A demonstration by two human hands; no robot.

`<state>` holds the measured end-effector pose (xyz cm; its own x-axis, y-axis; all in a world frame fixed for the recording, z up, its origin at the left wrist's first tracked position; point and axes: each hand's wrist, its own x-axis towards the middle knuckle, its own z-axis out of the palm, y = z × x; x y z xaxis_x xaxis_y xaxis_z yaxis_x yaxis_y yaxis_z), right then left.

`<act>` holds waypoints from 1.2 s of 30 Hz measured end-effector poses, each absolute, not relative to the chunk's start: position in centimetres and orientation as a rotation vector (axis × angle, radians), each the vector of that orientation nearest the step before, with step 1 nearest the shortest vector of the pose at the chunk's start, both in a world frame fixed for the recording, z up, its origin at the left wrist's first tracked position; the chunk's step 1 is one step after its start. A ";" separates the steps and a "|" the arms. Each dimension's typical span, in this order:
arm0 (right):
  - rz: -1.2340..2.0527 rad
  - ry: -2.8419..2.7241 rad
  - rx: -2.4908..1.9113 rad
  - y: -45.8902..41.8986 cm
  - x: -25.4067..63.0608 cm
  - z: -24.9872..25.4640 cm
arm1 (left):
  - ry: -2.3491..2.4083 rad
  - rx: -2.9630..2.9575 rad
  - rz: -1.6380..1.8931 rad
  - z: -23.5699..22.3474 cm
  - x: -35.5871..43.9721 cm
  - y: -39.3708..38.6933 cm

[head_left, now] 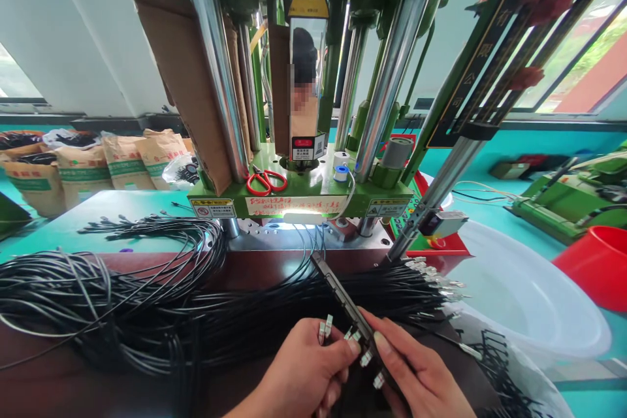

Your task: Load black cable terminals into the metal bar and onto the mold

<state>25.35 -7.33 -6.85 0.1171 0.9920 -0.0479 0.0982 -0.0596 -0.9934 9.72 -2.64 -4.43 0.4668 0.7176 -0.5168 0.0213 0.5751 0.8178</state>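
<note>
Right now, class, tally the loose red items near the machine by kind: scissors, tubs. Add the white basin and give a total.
Red-handled scissors: 1
Red tub: 1
White basin: 1
Total: 3

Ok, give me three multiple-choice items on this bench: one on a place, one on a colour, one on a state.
1. Where do the scissors lie?
A. on the green press base
B. in the white basin
C. on the sacks

2. What colour are the scissor handles?
A. blue
B. red
C. yellow

3. What does the right hand do?
A. rests flat
B. grips the black strip
C. holds scissors

Key: 1 A, they sit on the base; 2 B, handles are red; 3 B, fingers pinch the strip, the left hand beside it pinching connectors.
</note>
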 end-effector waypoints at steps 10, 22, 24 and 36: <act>1.150 -1.129 -1.387 -7.7 24.5 -7.3 | 1.032 0.851 0.501 -4.7 9.7 -2.7; 1.369 -0.973 -1.391 -7.9 26.3 -6.3 | 0.980 0.836 0.697 -4.2 8.0 -2.8; 1.366 -0.995 -1.381 -7.8 26.2 -6.3 | 0.984 0.839 0.672 -4.4 8.3 -2.9; 1.394 -1.031 -1.415 -7.9 26.3 -5.8 | 1.034 0.910 0.615 -5.0 8.5 -2.9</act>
